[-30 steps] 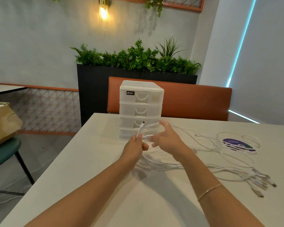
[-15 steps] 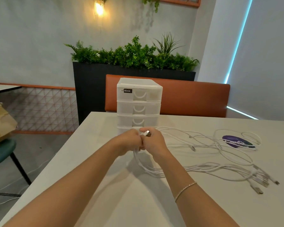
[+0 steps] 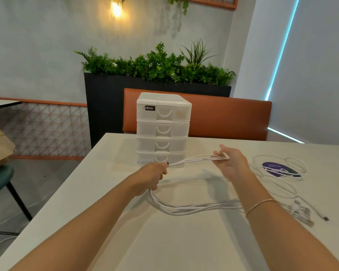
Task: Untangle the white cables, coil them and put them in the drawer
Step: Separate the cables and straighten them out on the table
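Hands have drawn apart, stretching a bundle of white cables [image 3: 192, 160] between them.
Left hand [image 3: 152, 177] fists the bundle; right hand [image 3: 232, 163] pinches its far end with loosely spread fingers, before one four-drawer unit [image 3: 163, 130], all drawers closed, on the table [image 3: 164, 241].

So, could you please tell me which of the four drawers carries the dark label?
The top drawer carries it: a dark label sits at its left front corner. The three drawers beneath have plain fronts.
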{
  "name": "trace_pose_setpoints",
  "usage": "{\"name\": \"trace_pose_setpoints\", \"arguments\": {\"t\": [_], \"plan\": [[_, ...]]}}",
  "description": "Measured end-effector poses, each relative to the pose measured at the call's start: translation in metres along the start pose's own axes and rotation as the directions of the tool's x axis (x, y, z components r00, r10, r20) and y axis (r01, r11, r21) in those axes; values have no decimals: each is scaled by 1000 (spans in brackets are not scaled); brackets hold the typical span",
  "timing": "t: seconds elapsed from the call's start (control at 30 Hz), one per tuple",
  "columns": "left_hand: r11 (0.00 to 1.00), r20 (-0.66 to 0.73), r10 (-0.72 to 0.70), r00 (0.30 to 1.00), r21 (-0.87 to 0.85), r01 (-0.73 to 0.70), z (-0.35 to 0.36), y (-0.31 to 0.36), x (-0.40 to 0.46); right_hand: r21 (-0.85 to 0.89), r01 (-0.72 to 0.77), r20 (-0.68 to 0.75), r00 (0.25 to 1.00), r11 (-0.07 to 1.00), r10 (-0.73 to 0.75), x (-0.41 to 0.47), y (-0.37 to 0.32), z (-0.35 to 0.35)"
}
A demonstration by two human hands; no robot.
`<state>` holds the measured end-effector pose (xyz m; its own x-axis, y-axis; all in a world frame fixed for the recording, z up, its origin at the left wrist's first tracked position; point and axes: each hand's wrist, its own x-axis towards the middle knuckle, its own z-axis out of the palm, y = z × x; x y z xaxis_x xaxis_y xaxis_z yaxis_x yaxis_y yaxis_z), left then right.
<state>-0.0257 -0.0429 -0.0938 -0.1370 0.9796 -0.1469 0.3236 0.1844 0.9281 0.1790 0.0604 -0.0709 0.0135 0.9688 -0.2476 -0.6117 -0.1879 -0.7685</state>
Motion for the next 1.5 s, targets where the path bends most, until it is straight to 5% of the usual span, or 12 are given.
{"name": "trace_pose_setpoints", "arguments": {"t": [0.1,0.2,0.37,0.57,0.67,0.77,0.83,0.9,1.0,1.1,1.33,1.5], "plan": [[999,-87,-32,996,2,33,-8,-7,4,-94,53,-89,994,994,-61,23,-35,-34],[993,-113,-6,994,120,20,-8,-9,6,-415,216,30,974,884,-224,33,-64,-49],[968,-161,60,985,251,-17,-1,-8,6,-820,550,434,779,160,-453,28,-96,-44],[944,-226,57,973,331,21,-8,-14,5,-969,211,239,936,-128,-260,37,-98,-78],[935,-244,37,969,352,53,-9,-14,5,-989,61,93,967,-137,-239,37,-100,-87],[924,-230,43,972,379,49,-9,-11,3,-913,-130,-60,980,-387,-188,22,-102,-71],[924,-227,50,973,379,41,-10,-11,3,-815,-133,-21,979,-564,-201,8,-94,-48],[938,-225,55,973,346,27,-10,-13,6,-691,-7,215,953,-723,-215,-1,-76,-23],[956,-212,74,974,293,-9,-10,-17,8,-630,448,589,808,-635,-14,-18,-34,12],[957,-200,117,973,284,-56,-9,-16,6,-537,695,725,670,-478,161,-33,15,34],[966,-145,145,979,235,-108,-16,-21,0,-685,706,667,707,-180,233,-28,57,46],[987,-87,34,996,157,-20,-23,-23,3,-666,728,699,685,-163,204,-22,63,43]]}}
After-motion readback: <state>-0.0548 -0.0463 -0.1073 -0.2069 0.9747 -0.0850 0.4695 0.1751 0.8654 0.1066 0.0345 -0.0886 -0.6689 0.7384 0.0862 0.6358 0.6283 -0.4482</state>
